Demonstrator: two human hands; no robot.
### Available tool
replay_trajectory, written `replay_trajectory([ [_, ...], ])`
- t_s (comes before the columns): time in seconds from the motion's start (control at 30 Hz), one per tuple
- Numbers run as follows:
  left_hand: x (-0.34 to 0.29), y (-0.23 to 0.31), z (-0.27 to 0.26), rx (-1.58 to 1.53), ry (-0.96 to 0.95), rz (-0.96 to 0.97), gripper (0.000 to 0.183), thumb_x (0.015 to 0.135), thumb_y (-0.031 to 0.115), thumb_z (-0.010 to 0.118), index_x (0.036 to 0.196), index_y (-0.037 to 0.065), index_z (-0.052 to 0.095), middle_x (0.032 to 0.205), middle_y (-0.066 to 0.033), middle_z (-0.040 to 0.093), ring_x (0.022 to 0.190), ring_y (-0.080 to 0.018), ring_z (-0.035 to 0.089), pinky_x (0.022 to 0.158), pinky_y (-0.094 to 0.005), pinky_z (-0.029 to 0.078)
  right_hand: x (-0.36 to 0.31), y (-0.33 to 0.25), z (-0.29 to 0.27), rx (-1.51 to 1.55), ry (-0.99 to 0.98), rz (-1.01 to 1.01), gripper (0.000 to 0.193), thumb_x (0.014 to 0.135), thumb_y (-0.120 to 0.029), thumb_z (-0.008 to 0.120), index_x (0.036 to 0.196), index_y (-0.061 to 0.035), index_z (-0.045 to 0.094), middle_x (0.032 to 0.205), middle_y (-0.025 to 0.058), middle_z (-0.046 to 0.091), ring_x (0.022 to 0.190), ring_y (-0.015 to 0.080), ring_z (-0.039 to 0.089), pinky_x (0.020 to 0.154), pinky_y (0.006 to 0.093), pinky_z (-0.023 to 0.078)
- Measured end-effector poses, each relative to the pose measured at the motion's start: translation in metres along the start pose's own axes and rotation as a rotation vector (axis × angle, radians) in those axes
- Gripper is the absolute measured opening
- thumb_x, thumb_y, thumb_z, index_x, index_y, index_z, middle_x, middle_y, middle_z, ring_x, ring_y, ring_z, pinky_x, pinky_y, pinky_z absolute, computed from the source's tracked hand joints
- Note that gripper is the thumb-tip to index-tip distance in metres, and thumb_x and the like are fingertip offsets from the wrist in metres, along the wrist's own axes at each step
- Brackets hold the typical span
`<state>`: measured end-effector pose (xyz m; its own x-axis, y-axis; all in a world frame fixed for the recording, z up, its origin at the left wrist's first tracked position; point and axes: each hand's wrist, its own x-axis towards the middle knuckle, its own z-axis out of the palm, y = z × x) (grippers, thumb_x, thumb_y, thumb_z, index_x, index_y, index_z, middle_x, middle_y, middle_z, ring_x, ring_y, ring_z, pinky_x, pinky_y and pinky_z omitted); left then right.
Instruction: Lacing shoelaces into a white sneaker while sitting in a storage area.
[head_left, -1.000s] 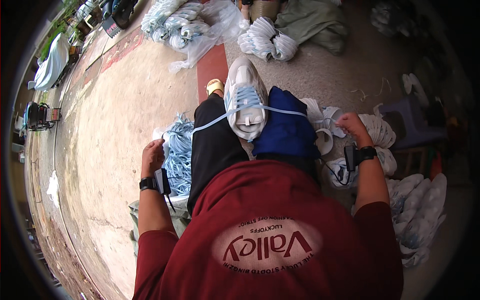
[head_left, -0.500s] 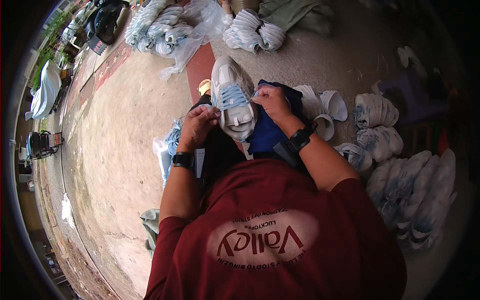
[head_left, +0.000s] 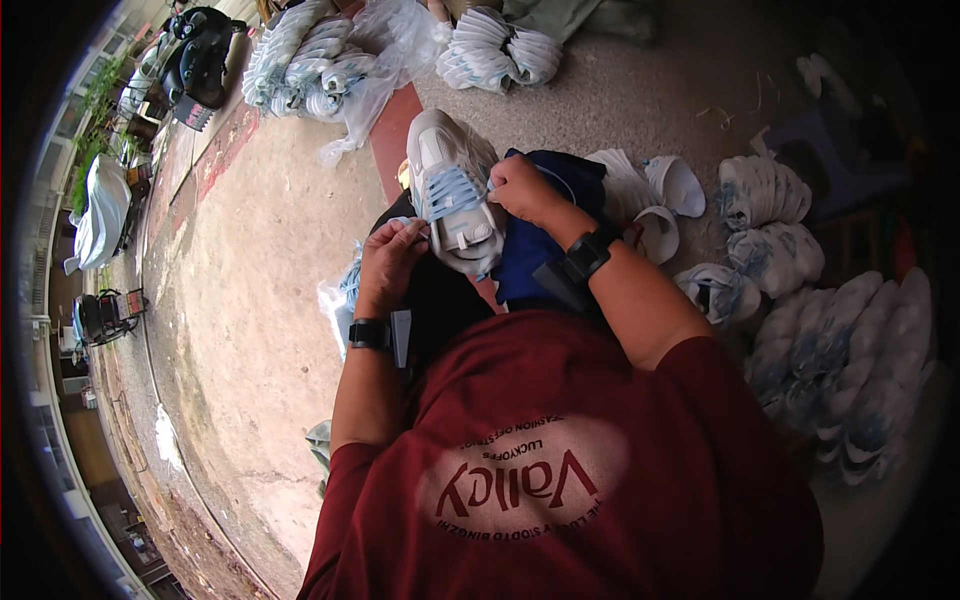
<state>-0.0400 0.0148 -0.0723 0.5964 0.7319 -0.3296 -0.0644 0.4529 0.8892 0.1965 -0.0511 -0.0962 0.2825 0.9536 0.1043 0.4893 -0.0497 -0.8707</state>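
Note:
A white and grey sneaker rests on my lap, its toe pointing away from me. Light blue shoelace crosses its upper in several rows. At the shoe's left edge, my left hand pinches a lace end between thumb and fingers. On the other side, my right hand is closed on the lace close to the upper eyelets. Dark blue cloth lies under the shoe and my right hand. Beside my left forearm hangs a bundle of light blue laces, partly hidden.
Stacked white shoe uppers lie at the far left on clear plastic, with another bundle beside them. More piles of white uppers stand to my right, near a dark stool. A parked scooter stands at the far left.
My right hand has shifted slightly toward the shoe and its fingers are curled more tightly. My left hand remains at the left edge. The whole view has turned slightly.

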Motion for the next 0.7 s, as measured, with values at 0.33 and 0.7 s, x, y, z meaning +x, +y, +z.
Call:
replay_trajectory([
  [0.33,-0.009,-0.005,0.004,-0.018,-0.102,0.114,0.01,0.087,0.01,0.056,0.08,0.004,0.057,0.081,-0.0057,0.06,0.07,-0.0118,0.055,0.06,-0.0232,0.044,-0.002,-0.011,0.007,-0.148,0.01,-0.007,0.004,0.063,-0.004,0.058,0.064,-0.0003,0.059,0.074,0.0214,0.061,0.073,0.037,0.061,0.066,0.042,0.049],
  [0.7,-0.02,-0.001,0.017,0.094,-0.019,0.002,0.009,0.084,0.01,0.061,0.077,0.008,0.055,0.076,-0.0069,0.062,0.06,-0.0123,0.056,0.054,-0.0226,0.044,0.001,-0.018,0.013,-0.07,-0.021,0.129,0.009,0.062,-0.006,0.058,0.065,0.0018,0.061,0.07,0.025,0.058,0.069,0.0384,0.06,0.064,0.0392,0.049],
])
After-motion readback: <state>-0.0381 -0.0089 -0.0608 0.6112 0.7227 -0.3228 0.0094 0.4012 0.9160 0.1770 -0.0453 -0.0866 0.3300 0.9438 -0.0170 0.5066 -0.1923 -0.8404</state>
